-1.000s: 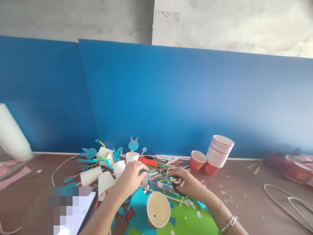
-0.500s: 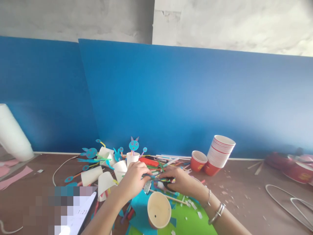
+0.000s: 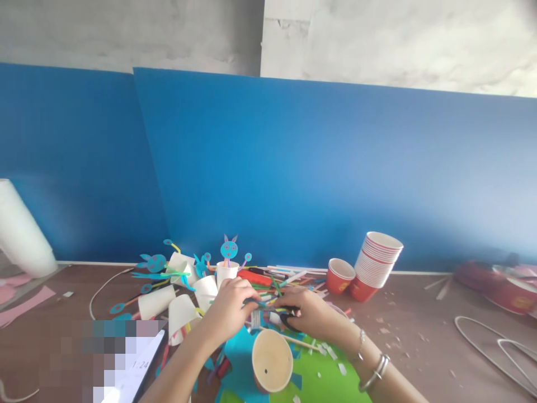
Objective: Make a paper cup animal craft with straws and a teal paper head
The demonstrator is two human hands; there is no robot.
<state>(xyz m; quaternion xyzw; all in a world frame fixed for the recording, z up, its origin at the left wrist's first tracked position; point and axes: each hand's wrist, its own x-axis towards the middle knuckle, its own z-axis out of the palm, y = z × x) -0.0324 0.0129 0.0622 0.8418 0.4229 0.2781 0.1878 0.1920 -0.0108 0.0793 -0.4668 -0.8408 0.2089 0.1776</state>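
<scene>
My left hand (image 3: pixel 235 305) is closed, pinching a small blue piece (image 3: pixel 260 304) over the pile at the middle of the table. Facing it, my right hand (image 3: pixel 304 307) is wrapped round the black handle of scissors (image 3: pixel 288 320), with their blades pointing toward the blue piece. Just below the hands stands a paper cup (image 3: pixel 272 361) with its open mouth up and a small dark hole inside. Green paper (image 3: pixel 331 380) and blue paper (image 3: pixel 241 358) lie around and under this cup.
White cups (image 3: pixel 157 302) with blue paper figures crowd the left, near a phone (image 3: pixel 134 364). Stacked cups (image 3: pixel 380 260) and a red cup (image 3: pixel 340 275) stand back right. Straws and markers (image 3: pixel 255 277) lie behind my hands. A white cable (image 3: pixel 482 347) loops at right.
Both hands stay almost in place, with only a very slight shift. The phone's clock reading has changed by one.
</scene>
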